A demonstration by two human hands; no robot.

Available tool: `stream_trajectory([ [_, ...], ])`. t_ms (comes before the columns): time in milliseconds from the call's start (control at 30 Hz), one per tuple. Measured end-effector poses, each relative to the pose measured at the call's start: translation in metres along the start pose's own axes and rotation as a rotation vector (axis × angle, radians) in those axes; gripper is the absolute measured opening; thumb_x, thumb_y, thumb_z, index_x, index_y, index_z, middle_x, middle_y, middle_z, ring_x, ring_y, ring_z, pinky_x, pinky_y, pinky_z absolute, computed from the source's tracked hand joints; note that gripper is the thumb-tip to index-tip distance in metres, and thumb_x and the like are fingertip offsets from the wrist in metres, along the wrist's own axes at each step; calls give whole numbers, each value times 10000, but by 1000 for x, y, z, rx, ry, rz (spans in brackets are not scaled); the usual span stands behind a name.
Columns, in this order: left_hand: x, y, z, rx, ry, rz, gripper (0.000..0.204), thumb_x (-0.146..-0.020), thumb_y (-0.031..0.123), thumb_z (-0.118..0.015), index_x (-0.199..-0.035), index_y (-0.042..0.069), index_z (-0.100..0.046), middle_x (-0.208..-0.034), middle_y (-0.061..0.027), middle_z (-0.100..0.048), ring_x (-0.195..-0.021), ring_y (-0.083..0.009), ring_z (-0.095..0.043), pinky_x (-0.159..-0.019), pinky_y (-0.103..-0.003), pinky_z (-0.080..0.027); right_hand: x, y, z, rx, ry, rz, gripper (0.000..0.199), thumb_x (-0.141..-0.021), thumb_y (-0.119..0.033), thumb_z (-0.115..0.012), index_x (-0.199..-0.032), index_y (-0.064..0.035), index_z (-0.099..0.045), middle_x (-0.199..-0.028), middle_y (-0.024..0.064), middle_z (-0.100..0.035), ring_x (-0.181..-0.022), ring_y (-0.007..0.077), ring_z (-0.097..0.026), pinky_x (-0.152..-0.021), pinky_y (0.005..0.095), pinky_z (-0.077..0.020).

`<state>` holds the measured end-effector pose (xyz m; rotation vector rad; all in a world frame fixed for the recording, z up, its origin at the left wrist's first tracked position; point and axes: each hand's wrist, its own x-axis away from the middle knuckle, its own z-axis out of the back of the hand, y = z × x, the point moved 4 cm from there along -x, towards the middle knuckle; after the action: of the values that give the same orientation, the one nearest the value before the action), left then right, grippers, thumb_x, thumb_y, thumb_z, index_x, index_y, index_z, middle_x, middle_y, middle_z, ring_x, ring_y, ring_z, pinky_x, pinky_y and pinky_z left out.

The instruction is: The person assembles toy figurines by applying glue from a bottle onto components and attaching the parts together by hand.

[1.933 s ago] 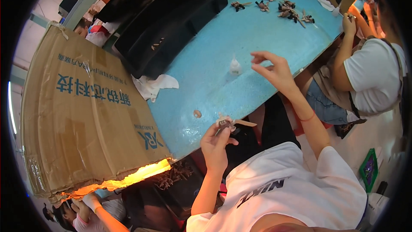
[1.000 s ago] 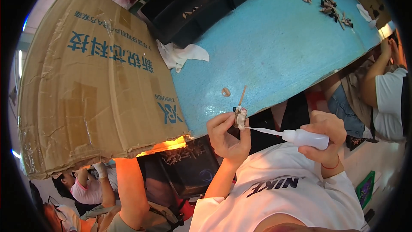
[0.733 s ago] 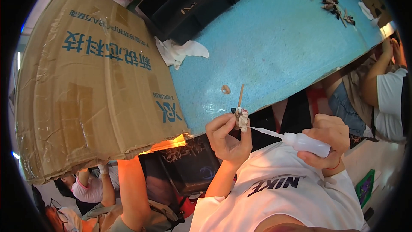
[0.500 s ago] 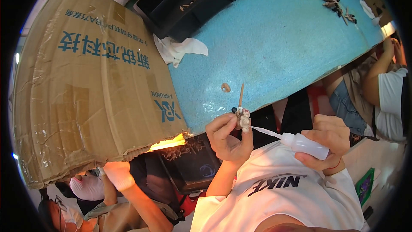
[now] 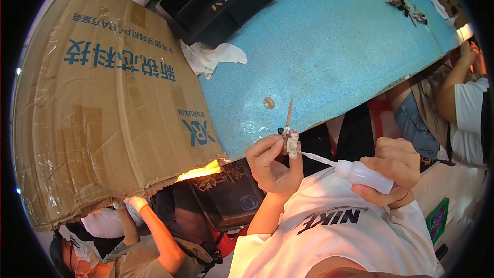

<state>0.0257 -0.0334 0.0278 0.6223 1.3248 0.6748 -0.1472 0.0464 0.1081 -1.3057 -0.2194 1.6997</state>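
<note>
Two hands work close to the chest: the left hand (image 5: 271, 162) pinches a small pale piece on a stick (image 5: 290, 139), raised so the thin nozzle can reach it, while the right hand (image 5: 393, 170) wraps a white squeeze bottle (image 5: 363, 174) aimed at it. Beyond lie the blue tabletop (image 5: 334, 51), a small ring (image 5: 268, 103), a white rag (image 5: 211, 56) and a big cardboard box (image 5: 108, 103).
</note>
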Motion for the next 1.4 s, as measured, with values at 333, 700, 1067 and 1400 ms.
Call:
stream_trajectory([
  [333, 5, -4, 0, 98, 82, 56, 358, -680, -93, -681, -996, 10, -546, -972, -141, -522, -836, -206, -572, -707, -267, -500, 10, 9, 1, -116, 66, -91, 311, -553, -114, -767, -779, 30, -610, -534, 65, -518, -378, 161, -397, -359, 259, -275],
  [700, 5, -4, -1, 176, 64, 62, 345, -704, -75, -673, -1007, -2, -526, -988, -158, -512, -844, -215, -585, -741, -292, -517, 5, 9, -2, -47, 81, -64, 298, -560, -106, -770, -771, 21, -602, -530, 57, -510, -371, 158, -387, -352, 253, -263],
  [1067, 6, -3, -1, 186, 58, 86, 341, -709, -76, -669, -1006, -2, -519, -985, -157, -504, -860, -218, -587, -756, -301, -522, 6, 5, -2, 9, 63, -28, 315, -571, -144, -774, -777, 16, -597, -514, 53, -485, -364, 152, -375, -337, 250, -242],
  [1400, 3, 2, -1, 176, 41, 94, 363, -702, -98, -664, -1016, 6, -515, -988, -152, -495, -875, -227, -583, -758, -307, -514, 5, 6, 2, 31, 85, -24, 327, -560, -122, -777, -784, 30, -594, -501, 45, -461, -361, 154, -363, -341, 253, -239],
])
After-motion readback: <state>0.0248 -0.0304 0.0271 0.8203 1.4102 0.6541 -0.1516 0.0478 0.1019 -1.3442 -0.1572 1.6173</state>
